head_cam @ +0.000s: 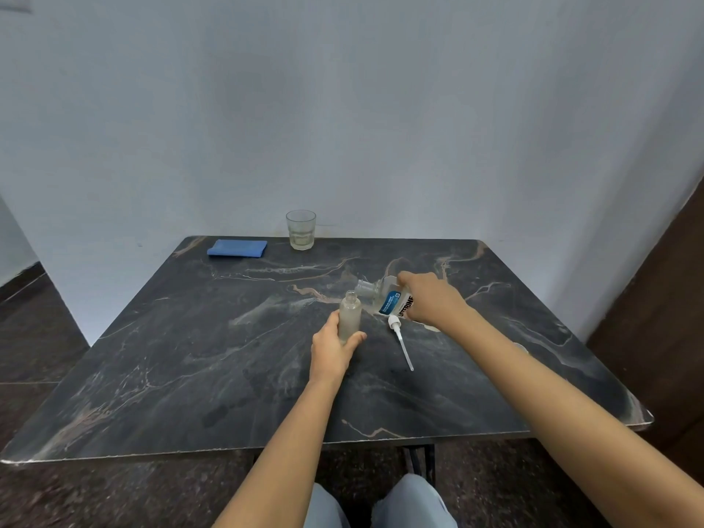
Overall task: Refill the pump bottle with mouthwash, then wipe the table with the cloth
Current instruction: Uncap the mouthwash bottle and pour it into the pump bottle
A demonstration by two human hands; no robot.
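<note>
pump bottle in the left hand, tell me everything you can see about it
The pump bottle is a small, slim cylinder of frosted, cloudy material, glass or plastic, with a short narrow neck. Its top is open: the white pump head with its long dip tube lies on the table to its right. The left hand wraps its lower half and holds it roughly upright. The tilted mouthwash bottle, held by the right hand, has its open mouth just beside the neck. I cannot tell how full it is.
</note>
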